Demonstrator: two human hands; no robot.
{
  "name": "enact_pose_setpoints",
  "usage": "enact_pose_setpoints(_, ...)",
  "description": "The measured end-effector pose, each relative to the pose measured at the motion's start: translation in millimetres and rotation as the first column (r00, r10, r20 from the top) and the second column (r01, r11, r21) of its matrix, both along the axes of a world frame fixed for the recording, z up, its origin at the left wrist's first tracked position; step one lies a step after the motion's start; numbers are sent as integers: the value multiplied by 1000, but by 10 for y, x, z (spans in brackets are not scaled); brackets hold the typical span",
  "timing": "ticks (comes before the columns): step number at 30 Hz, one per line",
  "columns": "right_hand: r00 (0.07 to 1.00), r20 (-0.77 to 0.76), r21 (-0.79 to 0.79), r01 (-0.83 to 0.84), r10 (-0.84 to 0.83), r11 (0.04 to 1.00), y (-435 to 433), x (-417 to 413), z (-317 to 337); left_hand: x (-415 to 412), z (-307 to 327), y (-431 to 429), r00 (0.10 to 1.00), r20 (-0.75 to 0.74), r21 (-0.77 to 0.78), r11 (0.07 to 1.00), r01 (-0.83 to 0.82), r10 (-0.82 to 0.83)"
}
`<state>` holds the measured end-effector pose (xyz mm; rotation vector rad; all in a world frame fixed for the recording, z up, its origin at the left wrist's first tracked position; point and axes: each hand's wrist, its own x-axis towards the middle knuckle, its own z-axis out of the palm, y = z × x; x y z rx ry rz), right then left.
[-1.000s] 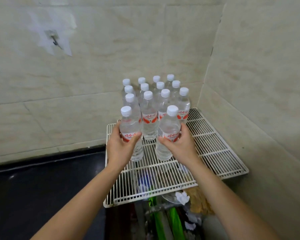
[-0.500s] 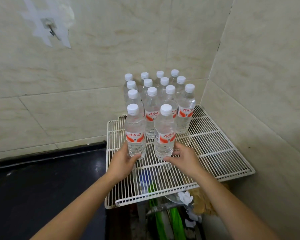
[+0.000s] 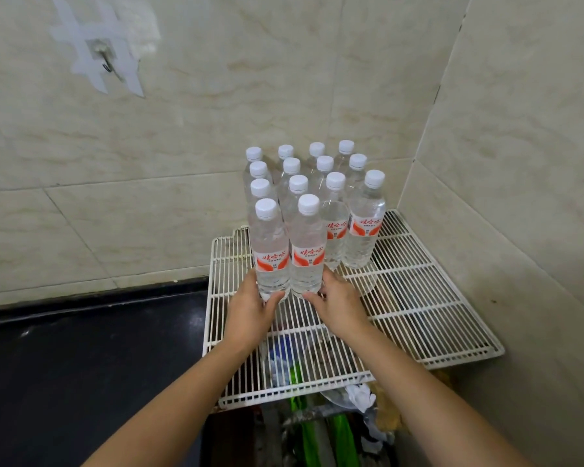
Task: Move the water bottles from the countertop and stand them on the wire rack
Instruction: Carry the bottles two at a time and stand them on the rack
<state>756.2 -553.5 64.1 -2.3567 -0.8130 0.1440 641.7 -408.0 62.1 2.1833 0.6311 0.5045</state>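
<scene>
Several clear water bottles with white caps and red-and-white labels stand upright in rows at the back of the white wire rack (image 3: pixel 418 315), in the wall corner. The two front bottles stand side by side, touching. My left hand (image 3: pixel 250 308) curls around the base of the front left bottle (image 3: pixel 271 251). My right hand (image 3: pixel 339 303) curls around the base of the front right bottle (image 3: pixel 307 244). Both bottles rest on the rack wires. A single bottle (image 3: pixel 364 227) stands at the right end of the row behind.
The black countertop (image 3: pixel 81 365) lies to the left of the rack, with no bottles on the part I see. Tiled walls close in behind and on the right. A taped hook (image 3: pixel 107 60) hangs on the back wall. Green and plastic clutter (image 3: pixel 317 433) sits under the rack.
My hands slid down from the middle of the two front bottles to their bases. The two bottles now stand closer together and nearer the rows behind.
</scene>
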Motion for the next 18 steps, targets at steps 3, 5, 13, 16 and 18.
enact_pose_setpoints(3,1000,8,3,4,-4,1000,-4,22,-52,29,-12,26,999,-42,-1,1000,-12,12)
enact_pose_setpoints(5,1000,-7,-2,-12,12,1000,-13,20,-65,34,19,44,997,-80,-13,1000,9,-10)
enact_pose_setpoints(13,887,450,307,-49,-100,951,-80,-157,415,-413,532,221,993,-19,547,832,-87,116)
enact_pose_setpoints(16,815,574,339,-146,-81,929,1,-214,644,-729,700,299,961,94,644,720,-258,260)
enact_pose_setpoints(18,762,647,288,-224,-16,931,94,-338,653,-988,730,297,929,133,685,645,-337,345)
